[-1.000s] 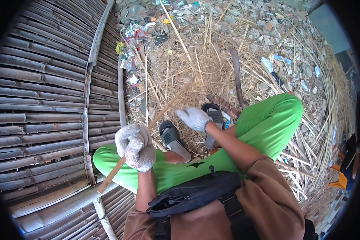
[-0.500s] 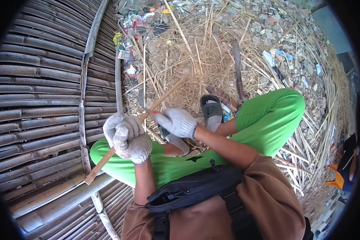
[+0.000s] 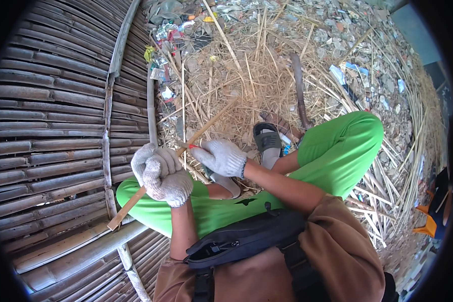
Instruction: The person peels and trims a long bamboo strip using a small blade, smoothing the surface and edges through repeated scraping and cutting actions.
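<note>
Here, the left hand (image 3: 161, 173) has its gloved fingers wrapped around a strip (image 3: 209, 125) slanting from near left to far right, the right hand (image 3: 220, 157) grips a small red-marked tool (image 3: 192, 146) at its middle, with slats (image 3: 60, 121) left and straw (image 3: 256, 95) farther off.

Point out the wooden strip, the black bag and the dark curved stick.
Wooden strip (image 3: 129, 207), head view: its lower stretch.
Black bag (image 3: 256, 233), head view: middle of its body.
Dark curved stick (image 3: 299, 89), head view: its middle.
</note>
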Motion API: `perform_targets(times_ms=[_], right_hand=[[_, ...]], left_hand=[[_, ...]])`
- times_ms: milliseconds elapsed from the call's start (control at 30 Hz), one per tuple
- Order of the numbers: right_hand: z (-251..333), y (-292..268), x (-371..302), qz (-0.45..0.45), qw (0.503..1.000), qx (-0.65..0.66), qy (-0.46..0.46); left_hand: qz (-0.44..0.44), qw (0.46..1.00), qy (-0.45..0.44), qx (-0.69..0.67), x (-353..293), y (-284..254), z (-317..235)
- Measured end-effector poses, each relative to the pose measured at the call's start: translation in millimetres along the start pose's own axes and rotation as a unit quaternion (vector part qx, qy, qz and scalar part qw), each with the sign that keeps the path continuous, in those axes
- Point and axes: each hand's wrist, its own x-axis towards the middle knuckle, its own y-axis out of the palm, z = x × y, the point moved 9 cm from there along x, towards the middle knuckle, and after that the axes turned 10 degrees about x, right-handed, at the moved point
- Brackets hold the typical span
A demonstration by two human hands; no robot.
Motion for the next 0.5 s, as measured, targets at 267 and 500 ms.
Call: perform_targets(times_ms=[267, 500], right_hand=[[-174, -34, 16, -0.036, 0.978, -0.062, 0.197], [-90, -37, 9, -0.159, 0.98, 0.055, 0.107]], left_hand=[[0.051, 0.999, -0.004, -0.016, 15, 21, 6], [0.157, 0.984, 0.033, -0.074, 54, 71, -5]])
